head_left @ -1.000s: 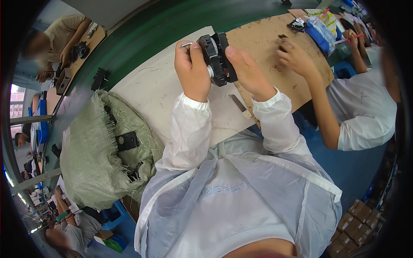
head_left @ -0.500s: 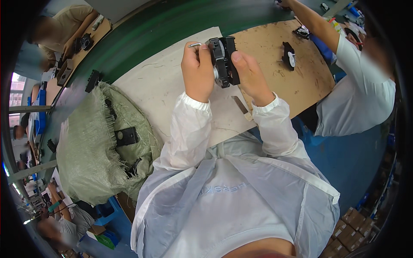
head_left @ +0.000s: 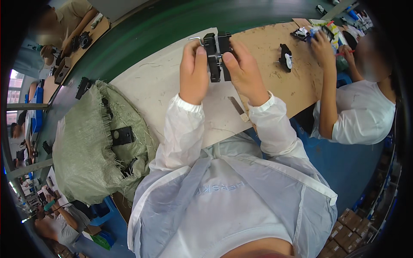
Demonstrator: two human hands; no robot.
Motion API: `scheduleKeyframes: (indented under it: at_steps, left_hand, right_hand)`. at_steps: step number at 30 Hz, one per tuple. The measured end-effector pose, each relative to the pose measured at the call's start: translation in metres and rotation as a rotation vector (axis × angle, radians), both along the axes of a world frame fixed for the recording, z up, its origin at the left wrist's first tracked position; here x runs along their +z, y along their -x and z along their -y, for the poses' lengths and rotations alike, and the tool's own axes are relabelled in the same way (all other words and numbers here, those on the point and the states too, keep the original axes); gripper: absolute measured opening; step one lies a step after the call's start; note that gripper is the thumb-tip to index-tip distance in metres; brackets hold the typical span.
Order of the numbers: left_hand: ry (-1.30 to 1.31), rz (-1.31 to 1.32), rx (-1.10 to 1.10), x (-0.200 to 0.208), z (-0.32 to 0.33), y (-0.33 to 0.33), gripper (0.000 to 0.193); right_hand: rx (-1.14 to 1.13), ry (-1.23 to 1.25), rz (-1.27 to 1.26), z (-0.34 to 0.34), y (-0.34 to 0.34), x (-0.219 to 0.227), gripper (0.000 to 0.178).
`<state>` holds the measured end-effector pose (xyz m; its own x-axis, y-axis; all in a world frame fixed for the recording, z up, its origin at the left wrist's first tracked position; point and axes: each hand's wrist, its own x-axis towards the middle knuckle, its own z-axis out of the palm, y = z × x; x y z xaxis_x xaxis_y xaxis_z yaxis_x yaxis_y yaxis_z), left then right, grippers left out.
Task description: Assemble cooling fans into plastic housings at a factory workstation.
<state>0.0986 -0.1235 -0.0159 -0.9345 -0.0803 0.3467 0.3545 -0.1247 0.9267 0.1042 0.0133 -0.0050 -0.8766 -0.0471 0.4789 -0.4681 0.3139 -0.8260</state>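
Above the pale sheet on the bench, I hold a black plastic mechanism in two pieces side by side. My left hand (head_left: 192, 77) is closed on the left piece (head_left: 211, 58), thumb along its near side. A bent metal rod (head_left: 196, 39) sticks out by the fingers of that hand. My right hand (head_left: 246, 73) grips the right black piece (head_left: 224, 45), its thumb pressed near the middle. A narrow gap runs between the pieces, with small metal parts bridging it halfway down. Below my right hand lies a flat metal blade (head_left: 236, 104) with a pale end.
A green woven sack (head_left: 81, 146) with black parts (head_left: 123, 136) inside stands at my left. Another black part (head_left: 83, 88) lies on the green belt (head_left: 142, 36). A black-and-white part (head_left: 285, 58) rests on the brown board (head_left: 307, 71), where a co-worker's hand (head_left: 322, 47) reaches in.
The two black pieces have turned, and a gap now shows between them; the white gear seen before is hidden. At right, the co-worker's arm has come back from the belt to the board.
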Motion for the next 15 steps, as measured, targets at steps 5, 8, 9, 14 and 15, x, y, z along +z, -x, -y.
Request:
scheduleKeyframes:
  at_steps: [5,8,9,14,15]
  left_hand:
    - [0.157,-0.067,-0.059,-0.006,0.013,-0.009,0.045]
    - [0.174,-0.092,-0.083,0.002,0.023,-0.018,0.052]
    - [0.119,-0.091,-0.1,0.008,0.026,-0.021,0.055]
    - [0.101,-0.165,-0.114,0.013,0.039,-0.027,0.057]
    - [0.148,-0.201,-0.103,0.012,0.041,-0.027,0.055]
  right_hand:
    - [0.079,0.145,-0.082,0.004,0.003,0.002,0.048]
    - [0.151,0.279,-0.015,0.006,0.002,0.009,0.048]
    - [0.179,0.358,0.05,0.005,0.001,0.012,0.048]
    - [0.384,0.445,0.224,-0.007,0.01,0.031,0.048]
    - [0.46,0.409,0.247,-0.011,0.015,0.033,0.049]
